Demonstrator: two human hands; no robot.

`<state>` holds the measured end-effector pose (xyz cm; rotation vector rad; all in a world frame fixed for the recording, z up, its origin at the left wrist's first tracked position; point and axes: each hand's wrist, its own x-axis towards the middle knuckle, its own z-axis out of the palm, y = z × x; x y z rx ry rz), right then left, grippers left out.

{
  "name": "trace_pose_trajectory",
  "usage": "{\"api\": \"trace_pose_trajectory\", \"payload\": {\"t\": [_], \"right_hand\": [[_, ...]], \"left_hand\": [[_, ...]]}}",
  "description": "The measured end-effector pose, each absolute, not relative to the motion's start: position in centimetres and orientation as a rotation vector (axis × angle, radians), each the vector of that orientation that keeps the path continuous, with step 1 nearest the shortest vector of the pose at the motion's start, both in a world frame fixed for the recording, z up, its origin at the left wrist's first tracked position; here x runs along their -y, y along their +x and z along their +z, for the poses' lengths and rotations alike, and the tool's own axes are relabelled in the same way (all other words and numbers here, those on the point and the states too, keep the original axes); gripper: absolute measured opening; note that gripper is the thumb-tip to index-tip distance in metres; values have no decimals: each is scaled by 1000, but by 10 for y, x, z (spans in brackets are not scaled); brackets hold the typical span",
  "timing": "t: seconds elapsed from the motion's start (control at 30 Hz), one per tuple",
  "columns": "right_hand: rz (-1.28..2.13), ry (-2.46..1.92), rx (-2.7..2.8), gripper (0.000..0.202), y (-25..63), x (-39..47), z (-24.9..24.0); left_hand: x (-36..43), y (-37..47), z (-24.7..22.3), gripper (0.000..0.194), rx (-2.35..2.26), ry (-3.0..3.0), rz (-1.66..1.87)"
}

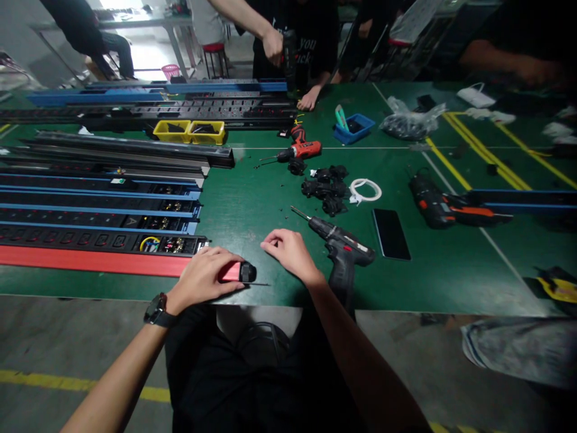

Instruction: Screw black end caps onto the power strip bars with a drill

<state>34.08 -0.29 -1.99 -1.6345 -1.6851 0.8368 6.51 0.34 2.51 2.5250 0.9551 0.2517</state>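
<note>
My left hand (210, 273) grips the right end of a long red power strip housing (112, 261) lying along the table's front edge. A black end cap (247, 272) sits at that end, with a thin dark rod (261, 284) beside it. To the right, my right hand (291, 252) hovers over the green table (252, 198), thumb and forefinger pinched together; whatever may be between them is too small to make out. Close by the right wrist lies a black cordless drill (340, 243), its bit pointing to the far left.
Blue and black power strips (90, 216) lie stacked at the left. Beyond my right hand are several black caps (325, 187), a white cable tie coil (366, 190), a phone (391, 233) and an orange drill (300, 150). A co-worker's hand (273, 47) holds another drill across the table.
</note>
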Motion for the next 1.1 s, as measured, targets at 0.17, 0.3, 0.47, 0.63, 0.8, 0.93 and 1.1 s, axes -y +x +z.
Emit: {"api": "trace_pose_trajectory", "payload": {"t": [0.17,0.3,0.47,0.63,0.8,0.93,1.1], "right_hand": [[1084,-1464,1640,5,316,39,-5],[1063,-1408,1672,4,307,43,-10],[1026,-1396,1684,8,299,42,-18],[1020,-1407,1588,8,290,47,-22],[1029,-1400,1508,8,286,51,-29],[1022,-1393,1539,9,286,51,-30],[1023,-1360,1497,8,285,53,-33]], "left_hand": [[-4,66,24,57,-967,2508,240],[-4,66,23,58,-955,2509,226],[-4,66,22,57,-950,2513,232],[-5,66,23,57,-950,2512,228],[-4,66,25,58,-930,2519,210],[-4,66,24,58,-935,2523,225],[-5,66,22,58,-929,2528,235]]}}
